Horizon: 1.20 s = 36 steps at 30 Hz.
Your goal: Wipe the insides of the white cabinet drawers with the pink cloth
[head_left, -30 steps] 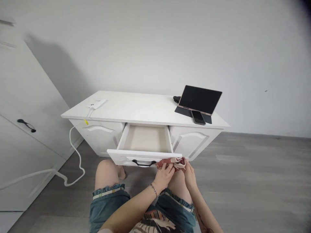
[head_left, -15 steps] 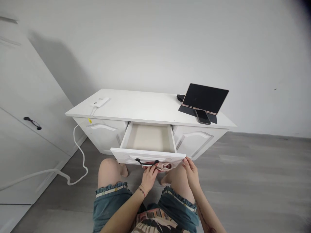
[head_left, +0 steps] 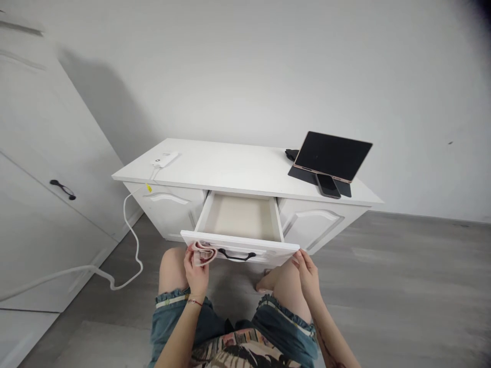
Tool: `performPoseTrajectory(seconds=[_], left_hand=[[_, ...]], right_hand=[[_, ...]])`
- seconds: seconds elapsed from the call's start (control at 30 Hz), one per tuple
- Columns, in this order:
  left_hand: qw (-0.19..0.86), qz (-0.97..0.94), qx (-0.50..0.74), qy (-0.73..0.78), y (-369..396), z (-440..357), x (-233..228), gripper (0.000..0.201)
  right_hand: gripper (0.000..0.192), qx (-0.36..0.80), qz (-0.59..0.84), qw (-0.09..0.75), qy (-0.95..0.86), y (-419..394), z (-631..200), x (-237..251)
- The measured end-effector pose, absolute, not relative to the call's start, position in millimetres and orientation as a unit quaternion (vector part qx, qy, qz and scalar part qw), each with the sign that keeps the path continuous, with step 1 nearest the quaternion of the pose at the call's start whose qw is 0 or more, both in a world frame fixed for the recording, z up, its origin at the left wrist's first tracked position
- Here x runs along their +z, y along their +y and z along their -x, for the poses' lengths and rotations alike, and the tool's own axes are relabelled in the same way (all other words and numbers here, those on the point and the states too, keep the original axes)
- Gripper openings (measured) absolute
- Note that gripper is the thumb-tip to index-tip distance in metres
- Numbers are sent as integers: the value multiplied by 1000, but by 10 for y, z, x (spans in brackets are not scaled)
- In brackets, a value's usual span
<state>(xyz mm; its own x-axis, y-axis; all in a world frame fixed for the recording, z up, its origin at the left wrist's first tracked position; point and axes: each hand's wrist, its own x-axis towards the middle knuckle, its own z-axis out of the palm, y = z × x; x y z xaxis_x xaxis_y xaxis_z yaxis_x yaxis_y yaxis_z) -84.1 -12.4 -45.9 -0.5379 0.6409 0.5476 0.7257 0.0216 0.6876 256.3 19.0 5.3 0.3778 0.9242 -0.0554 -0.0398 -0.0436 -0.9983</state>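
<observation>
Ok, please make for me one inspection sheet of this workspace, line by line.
Surface: white desktop, with a white device on the left, a tablet propped on the right and a phone before it.
Job's things: pink-and-white cloth, folded; drawer, pulled open.
Clutter: a dark item, partly hidden behind the tablet.
Grips: left grip holds the cloth at the drawer front's left end; right grip touches its right corner.
Cables: white cable from the device, over the desktop's front edge, then away left.
Surroundings: cabinet at left, plain wall behind, grey floor.
</observation>
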Motion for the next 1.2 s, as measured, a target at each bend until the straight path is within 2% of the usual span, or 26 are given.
performPoseTrajectory(seconds=[0.2,0.33,0.67,0.83,0.97,1.07,1.13,1.2], left_hand=[[91,501,-512,-692,-62,604,-35,54],[95,534,-490,-683,-70,262,236,55],[6,750,-373,-547,-84,-622,338,61],[-215,724,-439,-487,-177,-606,579,62],[-430,592,-512,-451,-392,-134,827,47],[-567,425,-530,-465,-664,343,851,53],[-627,322,-537,-463,-858,623,804,58],[-685,246,-528,-438,-997,836,737,61]], right_hand=[[46,415,595,588,-357,199,-2550,62],[46,416,594,587,-360,200,-2555,65],[49,414,601,581,-360,194,-2541,98],[51,372,615,566,-403,106,-2505,179],[48,316,663,561,-382,-142,-2261,82],[50,439,654,498,-362,-315,-1868,-76],[57,575,588,442,-358,-345,-1540,-126],[57,664,531,419,-319,-290,-1223,-94]])
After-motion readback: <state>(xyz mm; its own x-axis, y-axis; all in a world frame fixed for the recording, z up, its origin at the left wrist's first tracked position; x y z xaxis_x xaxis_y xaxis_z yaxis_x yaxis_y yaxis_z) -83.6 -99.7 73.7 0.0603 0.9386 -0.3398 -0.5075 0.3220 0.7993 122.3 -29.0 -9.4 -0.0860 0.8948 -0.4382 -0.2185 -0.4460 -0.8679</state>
